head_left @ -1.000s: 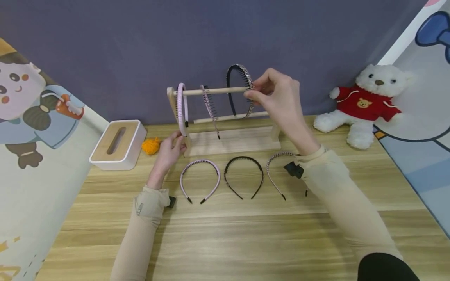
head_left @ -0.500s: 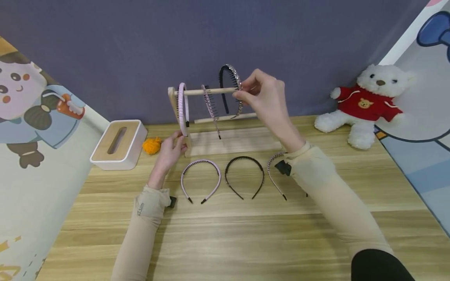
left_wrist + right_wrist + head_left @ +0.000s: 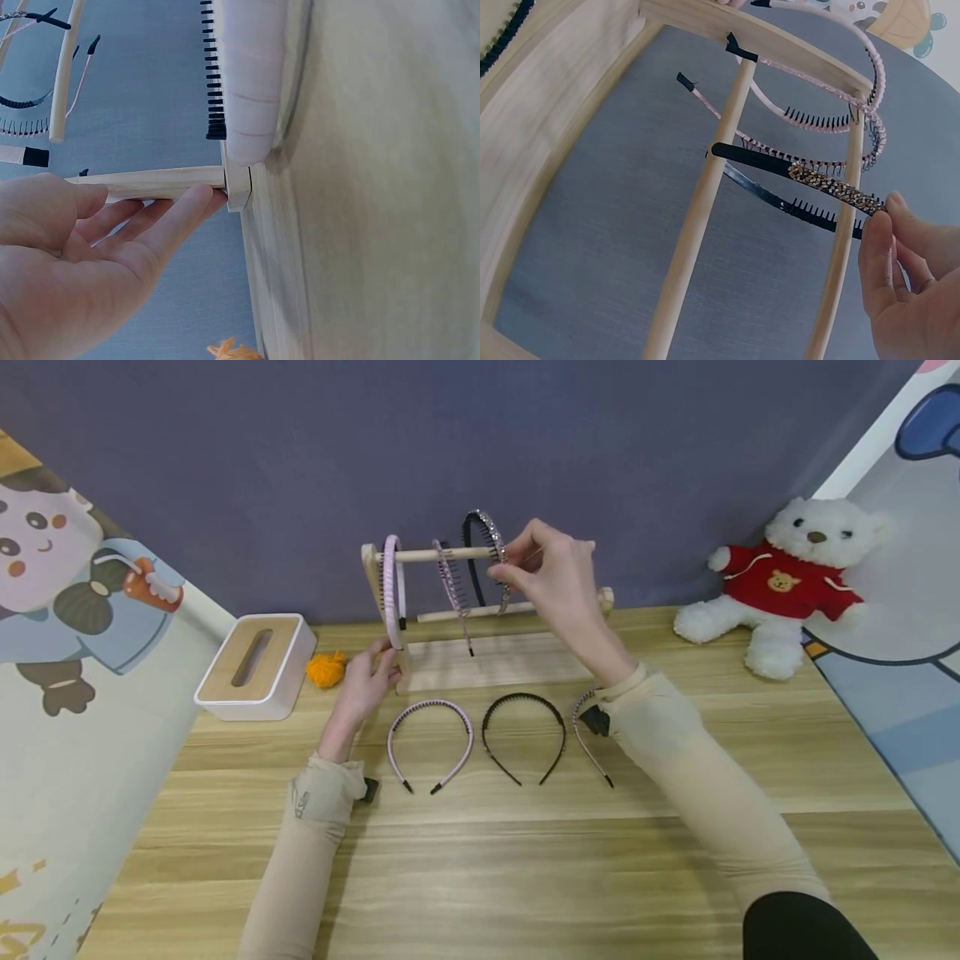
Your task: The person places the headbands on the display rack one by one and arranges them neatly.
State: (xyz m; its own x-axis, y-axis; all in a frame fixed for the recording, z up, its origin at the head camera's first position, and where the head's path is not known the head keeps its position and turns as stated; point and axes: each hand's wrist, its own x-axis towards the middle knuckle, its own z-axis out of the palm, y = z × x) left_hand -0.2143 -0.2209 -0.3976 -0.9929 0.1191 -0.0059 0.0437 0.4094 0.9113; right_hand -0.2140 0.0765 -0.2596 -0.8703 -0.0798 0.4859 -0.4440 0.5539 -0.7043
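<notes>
- Headband with glittering stones (image 3: 826, 184) found arched around upper rod (image 3: 417, 557) of wooden rack (image 3: 498, 664), with one dark tip crossing lower rod (image 3: 688, 255) in the right wrist view; actual contact with either rod not determinable
- Right hand (image 3: 555, 568) in a narrow pinch, thumb and fingertips on the stone-set side; presumably taken on the outer face to leave the toothed inside and the opening free around the rod
- Left hand (image 3: 364, 681) placed low at left upright (image 3: 150, 181), fingers extended and touching; likely there to steady the frame (pressure cannot be told)
- Lilac headband (image 3: 390, 593) hung close to the left upright, thin patterned headband (image 3: 450, 581) hung next along; spaced apart, apparently against snagging of teeth
- Pink headband (image 3: 430, 702), black headband (image 3: 523, 697) and striped headband (image 3: 595, 763) laid in a row before the rack, tips toward the person, probably for easy reach; last one partly covered by right sleeve (image 3: 660, 727)
- Clearance tight at left, with orange yarn (image 3: 326, 669) and tissue box (image 3: 225, 670) beside the left hand; dark panel (image 3: 480, 443) behind the rack
- Room wider at right, up to teddy bear (image 3: 780, 581), and broad on tabletop (image 3: 495, 877) in front of the row; right end of the upper rod hidden by the hand in the head view
</notes>
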